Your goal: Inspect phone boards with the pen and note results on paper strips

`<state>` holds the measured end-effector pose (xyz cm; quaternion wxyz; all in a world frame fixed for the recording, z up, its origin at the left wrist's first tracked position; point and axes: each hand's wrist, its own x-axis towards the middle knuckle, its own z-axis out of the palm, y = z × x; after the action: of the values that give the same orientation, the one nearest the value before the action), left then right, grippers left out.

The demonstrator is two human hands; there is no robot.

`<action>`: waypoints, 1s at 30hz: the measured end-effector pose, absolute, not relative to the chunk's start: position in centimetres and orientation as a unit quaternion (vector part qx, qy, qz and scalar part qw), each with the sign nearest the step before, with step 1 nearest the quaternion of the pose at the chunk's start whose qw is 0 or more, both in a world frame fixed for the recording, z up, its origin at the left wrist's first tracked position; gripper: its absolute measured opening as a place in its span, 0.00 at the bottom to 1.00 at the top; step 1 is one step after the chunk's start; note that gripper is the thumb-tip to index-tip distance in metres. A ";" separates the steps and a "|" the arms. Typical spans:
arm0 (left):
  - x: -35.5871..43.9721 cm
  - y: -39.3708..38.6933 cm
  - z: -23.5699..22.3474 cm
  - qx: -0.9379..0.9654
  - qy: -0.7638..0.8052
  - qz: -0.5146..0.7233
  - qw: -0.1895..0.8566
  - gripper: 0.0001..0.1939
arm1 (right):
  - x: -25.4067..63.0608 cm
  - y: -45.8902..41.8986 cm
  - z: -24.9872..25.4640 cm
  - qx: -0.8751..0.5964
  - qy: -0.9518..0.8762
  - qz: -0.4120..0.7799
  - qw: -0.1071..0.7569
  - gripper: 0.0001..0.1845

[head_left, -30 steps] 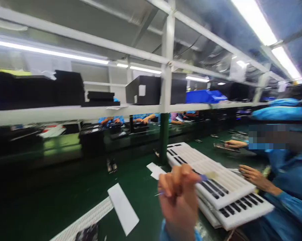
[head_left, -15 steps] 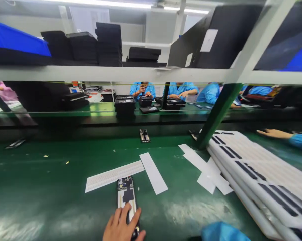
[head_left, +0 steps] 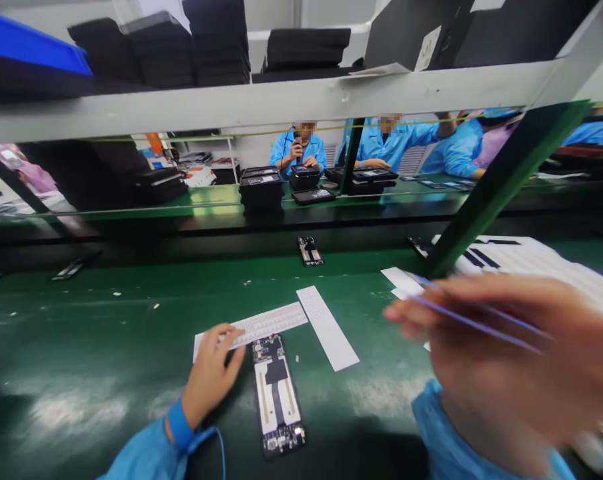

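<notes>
My left hand [head_left: 216, 367] rests with its fingers apart on the left part of a white strip of small stickers [head_left: 274, 325]. A blue wrist strap [head_left: 179, 427] with a cord is around that wrist. Just right of this hand, an opened phone [head_left: 277, 400] lies on the green table, its circuit boards showing and its top end by the strip. My right hand [head_left: 511, 347], smeared by motion, is raised at the right and closed on thin bluish-purple tweezers [head_left: 474, 322]. A second white strip [head_left: 328, 329] lies slantwise to the right of the phone.
Another opened phone [head_left: 310, 251] lies farther back, and one more [head_left: 76, 267] at the back left. White trays [head_left: 546, 257] are stacked at the right behind a green post [head_left: 506, 190]. A shelf [head_left: 281, 103] crosses above, and co-workers in blue sit beyond.
My left hand has moved off the phone, up and left onto the sticker strip. My right hand has come into view from the lower right, holding tweezers. The view has tilted down.
</notes>
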<state>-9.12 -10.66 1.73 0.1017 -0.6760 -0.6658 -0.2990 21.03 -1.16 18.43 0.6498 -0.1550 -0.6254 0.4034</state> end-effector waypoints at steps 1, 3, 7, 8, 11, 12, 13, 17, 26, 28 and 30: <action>-10.2 -9.8 1.6 -0.674 -0.661 -0.316 0.099 0.13 | 20.2 -0.5 18.7 -0.162 -0.613 0.409 0.656 0.09; -11.4 -8.7 1.2 -0.681 -0.647 -0.335 0.075 0.12 | 18.4 0.9 18.3 -0.171 -0.619 0.461 0.612 0.10; -9.9 -8.9 0.9 -0.722 -0.604 -0.338 0.018 0.11 | 16.4 3.3 13.8 -0.251 -0.624 0.569 0.473 0.16; -9.1 -9.2 1.0 -0.731 -0.594 -0.336 0.014 0.11 | 16.5 3.6 12.2 -0.273 -0.616 0.587 0.448 0.18; -6.8 -9.5 1.7 -0.761 -0.560 -0.328 0.001 0.11 | 18.0 4.4 7.1 -0.348 -0.590 0.609 0.401 0.19; -6.1 -9.3 1.9 -0.775 -0.546 -0.319 -0.007 0.11 | 18.8 4.6 5.6 -0.373 -0.582 0.607 0.391 0.19; -5.3 -9.0 2.1 -0.787 -0.534 -0.307 -0.016 0.11 | 19.5 4.9 4.4 -0.394 -0.574 0.610 0.379 0.18; -2.6 -6.8 2.4 -0.788 -0.560 -0.255 -0.008 0.12 | 21.6 6.4 1.8 -0.420 -0.549 0.630 0.352 0.21; 0.7 -2.3 0.6 -0.800 -0.567 -0.193 0.023 0.20 | 20.8 7.8 0.3 -0.426 -0.557 0.596 0.390 0.20; 0.9 -2.1 0.1 -0.802 -0.567 -0.183 0.029 0.24 | 20.2 7.9 0.0 -0.422 -0.565 0.594 0.386 0.20; 0.9 -2.0 -0.3 -0.808 -0.563 -0.172 0.030 0.26 | 19.7 8.2 -0.1 -0.423 -0.566 0.594 0.386 0.20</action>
<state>0.88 -2.05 -0.26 0.0296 -0.8076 -0.5634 -0.1717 19.68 8.19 -0.14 0.3858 -0.4227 -0.5657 0.5936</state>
